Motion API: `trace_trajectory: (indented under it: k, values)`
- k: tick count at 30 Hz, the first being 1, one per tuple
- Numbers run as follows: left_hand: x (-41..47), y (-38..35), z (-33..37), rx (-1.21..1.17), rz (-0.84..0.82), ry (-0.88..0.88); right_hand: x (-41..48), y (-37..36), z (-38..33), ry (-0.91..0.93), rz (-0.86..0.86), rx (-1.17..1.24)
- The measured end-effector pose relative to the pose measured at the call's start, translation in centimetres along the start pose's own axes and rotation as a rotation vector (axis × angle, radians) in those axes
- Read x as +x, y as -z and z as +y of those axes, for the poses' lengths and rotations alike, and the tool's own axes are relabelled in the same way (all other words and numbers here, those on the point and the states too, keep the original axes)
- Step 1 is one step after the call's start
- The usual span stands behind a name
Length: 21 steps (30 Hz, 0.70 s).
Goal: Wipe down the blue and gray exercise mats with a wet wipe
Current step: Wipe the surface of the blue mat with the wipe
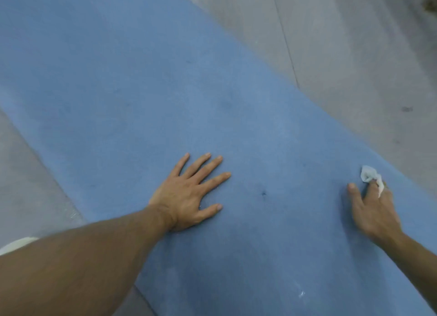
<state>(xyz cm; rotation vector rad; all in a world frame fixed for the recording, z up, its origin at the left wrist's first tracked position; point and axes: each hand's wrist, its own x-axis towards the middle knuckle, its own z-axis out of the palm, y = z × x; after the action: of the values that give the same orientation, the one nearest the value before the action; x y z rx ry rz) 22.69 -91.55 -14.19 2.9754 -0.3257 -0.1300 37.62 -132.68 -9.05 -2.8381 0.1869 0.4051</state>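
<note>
My left hand (189,193) lies flat on the blue mat (165,90), fingers spread; the mat's length runs diagonally leftward beyond my fingertips; my right hand (374,211) pinches the bunched wet wipe (368,174) against it.

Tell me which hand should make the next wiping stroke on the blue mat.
Right. The right hand holds the wet wipe on the blue mat near its right edge; the left hand lies flat, fingers spread, holding nothing, likely just bracing.
</note>
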Motion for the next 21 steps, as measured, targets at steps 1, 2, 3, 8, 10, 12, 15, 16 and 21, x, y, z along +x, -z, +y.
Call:
trace_trajectory:
  k: [1, 2, 3, 8, 10, 12, 15, 16, 21]
  values:
    - [0.1, 0.0, 0.0, -0.001, -0.005, 0.000, -0.7, -1.2, -1.5, 0.005, 0.054, 0.051]
    - [0.1, 0.1, 0.0, -0.001, -0.007, 0.000, -1.7, -2.4, -3.0, 0.041, 0.091, 0.053]
    - [0.1, 0.1, 0.0, 0.001, -0.003, -0.001, -2.9, -3.6, -4.3, 0.102, 0.104, 0.030]
    - [0.2, 0.5, 0.0, 0.028, -0.019, -0.005, -11.7, -7.3, -7.1, 0.557, -0.054, -0.115]
    - [0.2, 0.5, 0.2, 0.033, -0.026, -0.004, -15.9, -8.6, -6.8, 0.733, -0.059, -0.156]
    - [0.1, 0.5, 0.2, 0.041, -0.032, -0.002, -19.2, -9.8, -6.2, 0.871, -0.022, -0.232]
    - [0.1, 0.3, 0.0, 0.042, -0.027, 0.004, -20.9, -10.5, -5.5, 0.941, -0.011, -0.300]
    - [0.1, 0.2, 0.0, 0.045, -0.027, 0.005, -20.7, -10.4, -5.2, 0.926, -0.001, -0.307]
    - [-0.2, 0.3, 0.2, 0.023, -0.013, -0.001, -16.5, -8.1, -3.0, 0.337, 0.080, -0.191]
